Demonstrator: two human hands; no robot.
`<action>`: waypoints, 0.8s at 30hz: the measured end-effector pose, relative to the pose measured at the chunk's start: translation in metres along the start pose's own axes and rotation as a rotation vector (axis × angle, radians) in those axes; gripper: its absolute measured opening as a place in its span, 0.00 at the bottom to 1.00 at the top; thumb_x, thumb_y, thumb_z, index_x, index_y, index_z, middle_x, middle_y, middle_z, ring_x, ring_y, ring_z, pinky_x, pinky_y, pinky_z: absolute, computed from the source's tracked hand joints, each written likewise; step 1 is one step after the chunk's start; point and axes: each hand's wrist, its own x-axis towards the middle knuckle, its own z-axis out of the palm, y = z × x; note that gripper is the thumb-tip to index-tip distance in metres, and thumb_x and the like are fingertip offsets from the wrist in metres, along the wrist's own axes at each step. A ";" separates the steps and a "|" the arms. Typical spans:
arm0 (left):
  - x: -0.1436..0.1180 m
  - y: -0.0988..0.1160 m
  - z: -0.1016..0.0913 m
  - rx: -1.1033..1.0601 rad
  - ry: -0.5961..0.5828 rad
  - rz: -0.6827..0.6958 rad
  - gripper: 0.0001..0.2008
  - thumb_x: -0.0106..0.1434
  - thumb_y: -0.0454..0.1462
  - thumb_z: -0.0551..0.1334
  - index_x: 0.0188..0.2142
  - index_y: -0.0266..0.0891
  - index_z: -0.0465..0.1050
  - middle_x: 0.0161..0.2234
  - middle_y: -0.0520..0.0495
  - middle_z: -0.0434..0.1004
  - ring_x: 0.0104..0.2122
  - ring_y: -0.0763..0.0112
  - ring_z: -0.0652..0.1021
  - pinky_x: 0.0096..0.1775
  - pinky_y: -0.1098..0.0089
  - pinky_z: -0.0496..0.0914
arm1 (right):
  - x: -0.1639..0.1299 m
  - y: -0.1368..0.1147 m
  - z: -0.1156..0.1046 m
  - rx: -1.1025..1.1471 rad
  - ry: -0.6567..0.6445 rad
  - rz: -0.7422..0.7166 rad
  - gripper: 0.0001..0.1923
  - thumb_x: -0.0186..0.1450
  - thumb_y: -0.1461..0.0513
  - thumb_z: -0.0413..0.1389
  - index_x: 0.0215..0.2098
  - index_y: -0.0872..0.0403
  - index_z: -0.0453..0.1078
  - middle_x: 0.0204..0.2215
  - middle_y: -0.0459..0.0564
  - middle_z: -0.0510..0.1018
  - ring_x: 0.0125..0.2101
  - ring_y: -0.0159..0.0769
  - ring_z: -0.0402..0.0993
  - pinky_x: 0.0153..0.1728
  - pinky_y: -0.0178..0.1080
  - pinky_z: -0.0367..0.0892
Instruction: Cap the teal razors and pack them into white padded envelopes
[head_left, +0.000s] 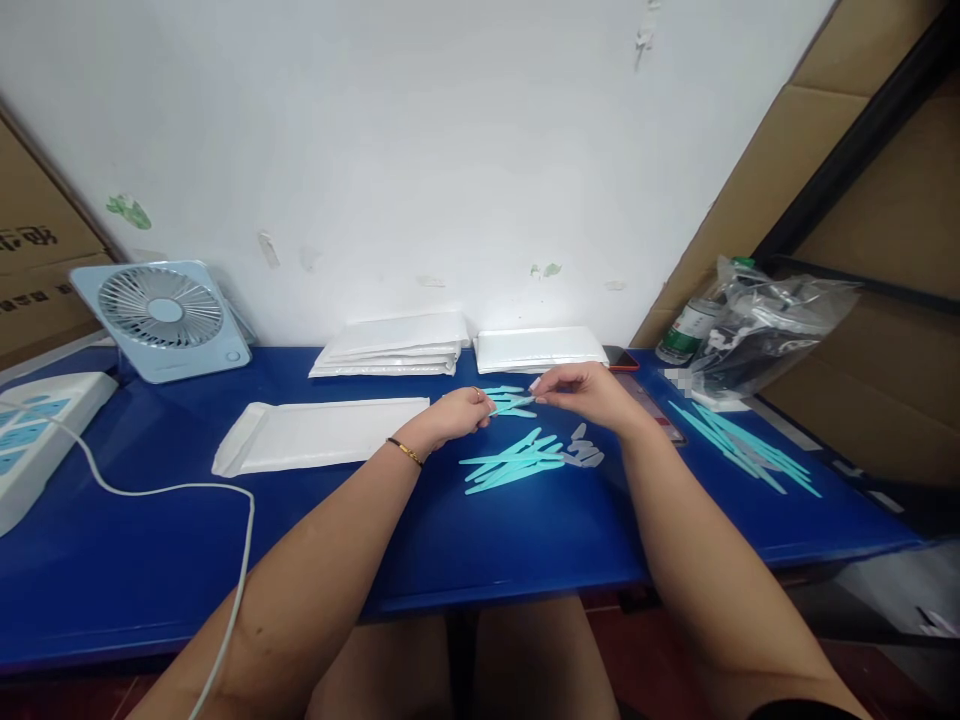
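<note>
My left hand (459, 414) pinches one end of a slim teal stick (513, 403). My right hand (581, 389) is closed at the stick's other end, where a small translucent piece seems to be between the fingertips. Behind and under the held stick lie several more teal sticks (501, 391). A loose pile of teal sticks (514, 463) rests on the blue table (517, 550) just in front of my hands. Beside that pile, small translucent pieces (583, 448) are scattered. The exact kind of the sticks is too small to make out.
White padded envelopes (390, 345) are stacked at the wall, with another stack (540, 347) alongside. A single envelope (322, 435) lies left. More sticks (742, 447), a phone (652, 408), a bottle (686, 330) and a plastic bag (772, 325) are right; a fan (163, 318) and power strip (45, 430) left.
</note>
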 end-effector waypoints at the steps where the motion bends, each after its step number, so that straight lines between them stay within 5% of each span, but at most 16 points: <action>1: 0.000 0.000 0.000 -0.011 -0.005 -0.014 0.13 0.60 0.45 0.53 0.32 0.37 0.67 0.26 0.51 0.68 0.20 0.79 0.64 0.22 0.76 0.58 | 0.000 0.001 0.000 -0.006 0.002 -0.004 0.09 0.55 0.56 0.61 0.30 0.53 0.75 0.33 0.51 0.80 0.36 0.39 0.76 0.40 0.43 0.71; 8: -0.002 0.003 -0.003 -0.113 -0.035 -0.032 0.12 0.58 0.45 0.56 0.29 0.38 0.64 0.25 0.53 0.65 0.19 0.80 0.61 0.21 0.75 0.56 | 0.001 0.006 -0.001 0.004 0.072 -0.043 0.08 0.55 0.57 0.61 0.30 0.54 0.76 0.32 0.51 0.80 0.35 0.39 0.76 0.39 0.43 0.71; 15: -0.005 0.009 0.002 -0.144 -0.086 -0.019 0.11 0.60 0.44 0.54 0.30 0.38 0.64 0.24 0.53 0.66 0.20 0.79 0.63 0.23 0.75 0.57 | 0.004 0.001 0.018 0.081 -0.032 -0.051 0.08 0.54 0.57 0.62 0.30 0.54 0.76 0.32 0.50 0.80 0.34 0.38 0.76 0.38 0.41 0.71; 17: -0.005 0.009 0.004 -0.057 -0.001 0.013 0.12 0.61 0.44 0.54 0.33 0.37 0.66 0.28 0.50 0.70 0.24 0.75 0.68 0.27 0.74 0.62 | 0.006 0.006 0.021 0.081 -0.030 -0.017 0.09 0.54 0.57 0.62 0.30 0.54 0.76 0.32 0.50 0.80 0.34 0.37 0.76 0.37 0.40 0.71; 21: -0.006 0.010 0.006 0.326 0.459 0.182 0.15 0.56 0.42 0.60 0.41 0.37 0.68 0.42 0.42 0.72 0.42 0.63 0.72 0.41 0.67 0.66 | 0.010 0.023 0.016 0.045 0.034 0.143 0.10 0.54 0.58 0.61 0.33 0.55 0.75 0.28 0.50 0.80 0.30 0.37 0.76 0.34 0.39 0.71; 22: -0.007 0.010 0.008 0.382 0.472 0.221 0.14 0.55 0.42 0.61 0.41 0.38 0.69 0.42 0.43 0.72 0.42 0.63 0.72 0.41 0.67 0.66 | 0.010 0.027 0.012 0.009 0.030 0.177 0.11 0.54 0.59 0.61 0.34 0.56 0.75 0.27 0.49 0.80 0.30 0.36 0.76 0.34 0.38 0.70; 24: -0.008 0.010 0.012 0.391 0.314 0.260 0.11 0.56 0.42 0.61 0.37 0.39 0.71 0.36 0.46 0.74 0.36 0.66 0.74 0.37 0.69 0.67 | 0.007 0.032 -0.001 -0.115 0.004 0.204 0.12 0.53 0.60 0.60 0.36 0.55 0.75 0.28 0.49 0.79 0.30 0.36 0.75 0.34 0.37 0.69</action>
